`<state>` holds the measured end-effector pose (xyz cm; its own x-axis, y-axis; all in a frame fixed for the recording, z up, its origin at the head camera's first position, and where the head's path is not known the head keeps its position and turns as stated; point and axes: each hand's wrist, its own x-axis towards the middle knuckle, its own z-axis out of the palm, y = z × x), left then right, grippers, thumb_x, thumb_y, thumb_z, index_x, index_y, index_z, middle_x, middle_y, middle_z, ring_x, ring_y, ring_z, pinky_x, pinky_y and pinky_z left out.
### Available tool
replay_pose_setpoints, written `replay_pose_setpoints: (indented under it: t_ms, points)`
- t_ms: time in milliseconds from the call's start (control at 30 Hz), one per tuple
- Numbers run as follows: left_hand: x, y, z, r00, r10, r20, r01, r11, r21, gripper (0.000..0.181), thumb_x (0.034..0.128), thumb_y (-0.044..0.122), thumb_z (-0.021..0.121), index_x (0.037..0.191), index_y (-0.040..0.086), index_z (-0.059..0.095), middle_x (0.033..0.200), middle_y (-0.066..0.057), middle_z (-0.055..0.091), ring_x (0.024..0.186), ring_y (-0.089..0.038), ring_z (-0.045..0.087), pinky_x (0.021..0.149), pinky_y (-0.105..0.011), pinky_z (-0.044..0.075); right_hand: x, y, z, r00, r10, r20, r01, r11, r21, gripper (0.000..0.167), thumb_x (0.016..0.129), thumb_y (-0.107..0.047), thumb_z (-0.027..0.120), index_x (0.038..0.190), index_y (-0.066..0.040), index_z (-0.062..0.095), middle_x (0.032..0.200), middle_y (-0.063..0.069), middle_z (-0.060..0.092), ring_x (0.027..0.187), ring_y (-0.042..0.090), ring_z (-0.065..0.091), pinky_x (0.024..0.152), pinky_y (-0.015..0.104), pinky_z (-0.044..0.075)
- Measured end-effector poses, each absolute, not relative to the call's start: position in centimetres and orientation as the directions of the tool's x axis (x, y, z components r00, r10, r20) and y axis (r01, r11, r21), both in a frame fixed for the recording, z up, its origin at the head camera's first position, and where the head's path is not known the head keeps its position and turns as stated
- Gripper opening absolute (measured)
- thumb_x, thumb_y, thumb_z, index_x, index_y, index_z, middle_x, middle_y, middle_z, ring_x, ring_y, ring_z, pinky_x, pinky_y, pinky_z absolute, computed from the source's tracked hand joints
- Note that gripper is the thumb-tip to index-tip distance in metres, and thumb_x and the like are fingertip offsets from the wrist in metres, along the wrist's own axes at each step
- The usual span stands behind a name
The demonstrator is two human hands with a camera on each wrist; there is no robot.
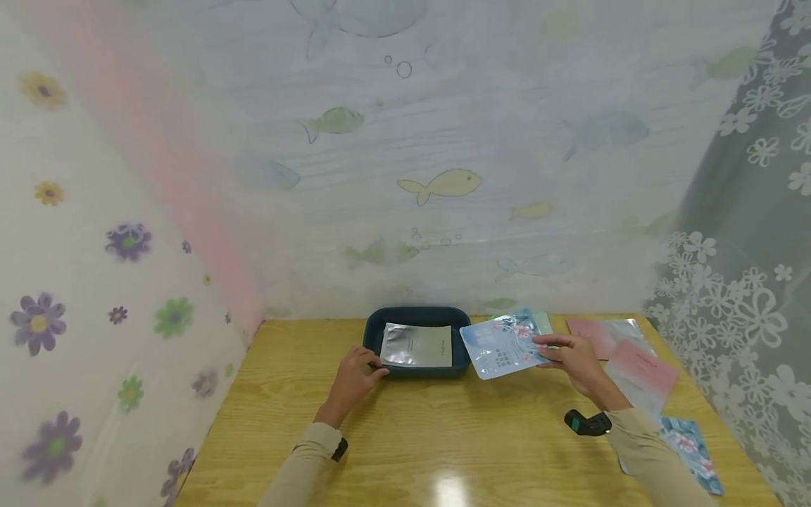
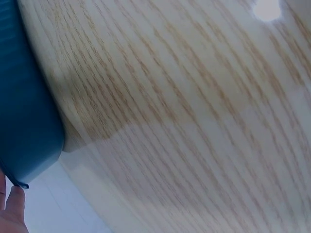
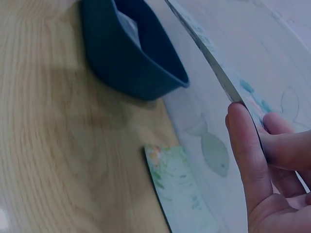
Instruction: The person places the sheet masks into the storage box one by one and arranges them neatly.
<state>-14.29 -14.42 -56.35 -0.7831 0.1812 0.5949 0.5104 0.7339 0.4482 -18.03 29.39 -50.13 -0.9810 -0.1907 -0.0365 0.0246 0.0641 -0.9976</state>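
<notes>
A dark blue plastic bin (image 1: 418, 372) stands against the back wall, with a silver sachet (image 1: 415, 345) lying in it. My left hand (image 1: 355, 380) pinches the bin's front left corner; in the left wrist view only its fingertips (image 2: 17, 199) show at the rim. Just right of the bin, my right hand (image 1: 575, 359) holds a light blue floral sachet (image 1: 497, 348) raised above the table. Thumb and fingers grip that sachet by its right edge, and the right wrist view shows it nearly edge-on. Partly behind it lies a pale green floral sachet (image 3: 180, 189) on the table.
Two pink and silver sachets (image 1: 646, 373) lie at the table's right side, one partly over the other. Nearer, another blue floral sachet (image 1: 693, 451) is partly covered by my right sleeve. Printed curtains or walls (image 1: 443, 232) bound the wooden table (image 1: 443, 429) at the back and sides.
</notes>
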Motion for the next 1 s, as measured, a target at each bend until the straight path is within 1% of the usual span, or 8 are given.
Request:
replay_pose_setpoints:
  t_ms: [167,333,400,567,867,1000]
  points:
    - [-14.2,-14.6,-56.5,-0.787,0.177,0.59,0.504,0.736,0.452,0.02,0.0689,0.015,0.085,0.075,0.012,0.067,0.081,0.004,0.06,0.081,-0.015,0.052,0.073,-0.035,0.049,-18.3,27.7,-49.9,-0.981,-0.185,-0.051,0.044,0.043,-0.998,0.032,0.091,0.005,0.056,0.12,0.019,0.052,0.111,0.025,0.054,0.081,0.021,0.066,0.072,0.036,0.055]
    - [-14.3,-14.7,-56.6,-0.795,0.177,0.58,0.5,0.733,0.462,0.019,0.0702,0.016,0.085,0.076,0.012,0.068,0.082,0.003,0.06,0.082,-0.015,0.053,0.074,-0.036,0.048,-18.7,26.2,-49.3,-0.979,-0.191,-0.069,0.062,0.041,-0.997,0.033,0.092,0.004,0.054,0.122,0.017,0.052,0.117,0.029,0.049,0.081,0.02,0.066,0.074,0.035,0.055]
    - [-14.3,-14.7,-56.6,-0.799,0.175,0.576,0.496,0.733,0.465,0.018,0.0702,0.016,0.085,0.076,0.011,0.068,0.082,0.004,0.06,0.083,-0.015,0.053,0.074,-0.036,0.048,-18.9,25.5,-49.2,-0.98,-0.188,-0.072,0.067,0.033,-0.997,0.033,0.092,0.005,0.053,0.123,0.017,0.052,0.117,0.028,0.049,0.081,0.02,0.066,0.073,0.035,0.055]
    - [-14.2,-14.6,-56.8,-0.798,0.17,0.579,0.491,0.739,0.46,0.019,0.0693,0.015,0.085,0.076,0.011,0.068,0.082,0.003,0.06,0.083,-0.015,0.053,0.074,-0.035,0.049,-19.4,24.0,-49.3,-0.983,-0.166,-0.074,0.075,-0.001,-0.997,0.031,0.091,0.008,0.054,0.121,0.017,0.053,0.113,0.023,0.052,0.076,0.019,0.067,0.069,0.033,0.055]
    - [-14.1,-14.3,-56.8,-0.754,0.187,0.63,0.528,0.742,0.413,0.022,0.0657,0.014,0.087,0.074,0.01,0.067,0.08,0.002,0.061,0.08,-0.015,0.052,0.071,-0.034,0.049,-19.9,21.3,-49.5,-0.985,-0.148,-0.088,0.095,-0.038,-0.995,0.03,0.09,0.008,0.056,0.119,0.016,0.055,0.11,0.021,0.054,0.073,0.018,0.066,0.068,0.033,0.055]
    - [-14.1,-14.3,-56.4,-0.77,0.17,0.614,0.512,0.739,0.437,0.021,0.067,0.013,0.087,0.075,0.009,0.068,0.081,0.002,0.061,0.081,-0.015,0.052,0.073,-0.034,0.049,-20.2,20.2,-49.5,-0.986,-0.141,-0.091,0.1,-0.058,-0.993,0.029,0.09,0.009,0.056,0.118,0.017,0.056,0.111,0.021,0.055,0.073,0.017,0.066,0.07,0.035,0.055]
